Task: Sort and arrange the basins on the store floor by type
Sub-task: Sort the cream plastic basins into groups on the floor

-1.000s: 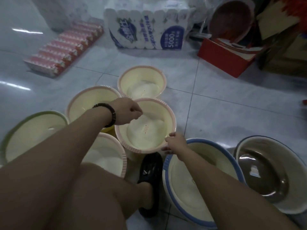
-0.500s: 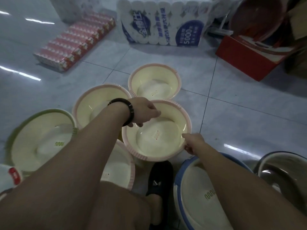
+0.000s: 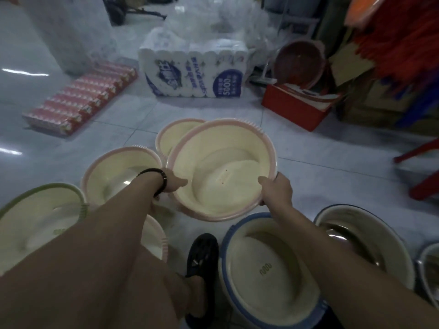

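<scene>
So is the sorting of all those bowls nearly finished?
Not yet. Done: nothing looks grouped so far. In hand: the left hand and right hand grip a pink-rimmed basin, tilted over another pink-rimmed basin. Left: a third pink one, the green-rimmed basin, blue-rimmed basin and metal basin sit separately.

We note a pale tiled floor, glossy, with light streaks at the left. On it, far centre, stands a large white multipack of paper rolls printed in blue. To its left lies a flat red-and-pink wrapped pack — laid diagonally. Right of the rolls sits a red box, its contents unclear. Clear plastic wrapping is heaped behind the rolls. Cardboard cartons are stacked at the far right, under red and orange goods — too blurred to identify. A black shoe shows at bottom centre.
</scene>
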Demonstrator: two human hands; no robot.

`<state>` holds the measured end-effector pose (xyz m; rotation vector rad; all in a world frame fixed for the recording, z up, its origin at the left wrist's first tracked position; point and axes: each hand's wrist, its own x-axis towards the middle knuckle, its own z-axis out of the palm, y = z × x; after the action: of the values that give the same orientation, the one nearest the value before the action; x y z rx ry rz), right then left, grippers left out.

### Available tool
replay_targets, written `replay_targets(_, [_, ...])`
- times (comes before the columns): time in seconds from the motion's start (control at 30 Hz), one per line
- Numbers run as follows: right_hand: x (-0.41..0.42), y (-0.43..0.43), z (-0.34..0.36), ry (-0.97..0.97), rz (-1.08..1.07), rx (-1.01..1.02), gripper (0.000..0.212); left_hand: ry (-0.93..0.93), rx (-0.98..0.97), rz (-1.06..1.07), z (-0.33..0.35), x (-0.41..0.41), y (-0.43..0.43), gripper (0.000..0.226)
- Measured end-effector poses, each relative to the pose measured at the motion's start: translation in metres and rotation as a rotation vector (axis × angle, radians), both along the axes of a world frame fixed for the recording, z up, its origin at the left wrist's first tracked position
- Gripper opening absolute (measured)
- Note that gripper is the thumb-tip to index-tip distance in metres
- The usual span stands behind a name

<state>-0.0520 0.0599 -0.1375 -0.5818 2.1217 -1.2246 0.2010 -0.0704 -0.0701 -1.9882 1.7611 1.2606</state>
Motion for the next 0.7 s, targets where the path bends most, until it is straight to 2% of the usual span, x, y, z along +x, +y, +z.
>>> replay_targets(0.07, [0.002,0.031,0.011,-0.017,-0.069,-0.065,0.024,0.188,-0.040,0.185,0.000,-0.008,0.008,0.100])
replay_targets(0.1, [0.003,0.049,0.016,-0.022,-0.114,-0.097,0.024,0.277,-0.033,0.246,0.002,-0.014,0.014,0.098])
replay_targets(0.17, [0.007,0.083,0.023,-0.028,-0.205,-0.156,0.024,0.356,-0.034,0.232,0.013,-0.029,0.032,0.068])
replay_targets(0.2, [0.009,0.099,0.024,-0.038,-0.247,-0.192,0.024,0.365,-0.037,0.189,0.019,-0.035,0.043,0.052])
replay_targets(0.27, [0.008,0.129,0.025,-0.065,-0.306,-0.266,0.022,0.387,-0.021,0.113,0.023,-0.043,0.057,0.040])
replay_targets(0.4, [-0.006,0.174,0.011,-0.131,-0.372,-0.275,0.029,0.315,-0.066,-0.013,0.020,-0.067,0.082,0.033])
replay_targets(0.5, [-0.031,0.202,-0.006,-0.328,-0.422,-0.173,0.029,0.330,-0.087,0.006,-0.001,-0.085,0.101,0.031])
replay_targets(0.6, [-0.077,0.240,-0.038,-0.174,-0.491,-0.058,0.034,0.289,-0.057,-0.021,-0.039,-0.091,0.113,0.037])
replay_targets(0.7, [-0.093,0.273,-0.056,0.042,-0.438,0.119,0.024,0.225,-0.079,-0.073,-0.066,-0.091,0.134,0.041])
